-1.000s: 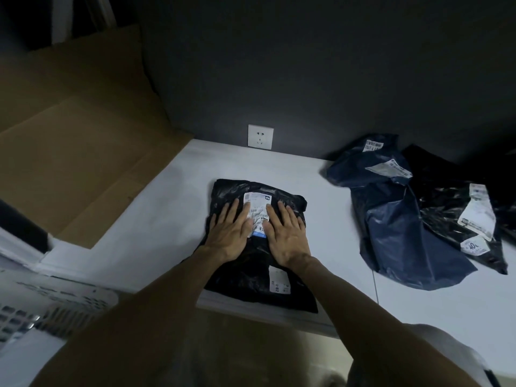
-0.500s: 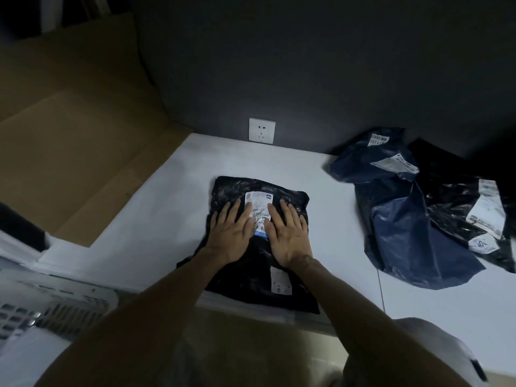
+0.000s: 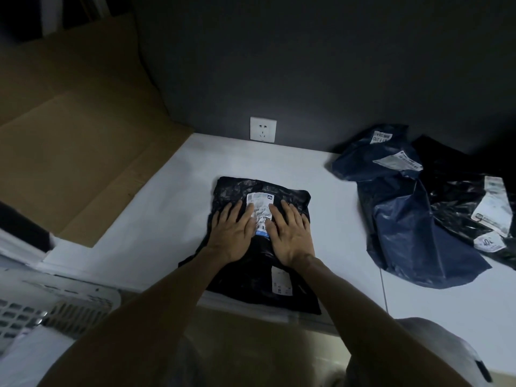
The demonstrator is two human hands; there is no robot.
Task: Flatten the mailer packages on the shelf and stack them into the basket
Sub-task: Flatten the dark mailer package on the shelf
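Mailer [image 3: 251, 270], black, crinkled, white-labelled, lies pressed under left hand [image 3: 233, 233] and right hand [image 3: 291, 236], grips released.

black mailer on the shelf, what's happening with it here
A person presses both flat hands, left hand and right hand, side by side onto the black mailer at the front edge of the white shelf, flattening it. A blue mailer and a second black mailer lie crumpled to the right, untouched. The white basket sits at lower left, contents unclear.

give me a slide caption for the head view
Left hand and right hand press a black mailer flat on the white shelf beside a blue mailer.
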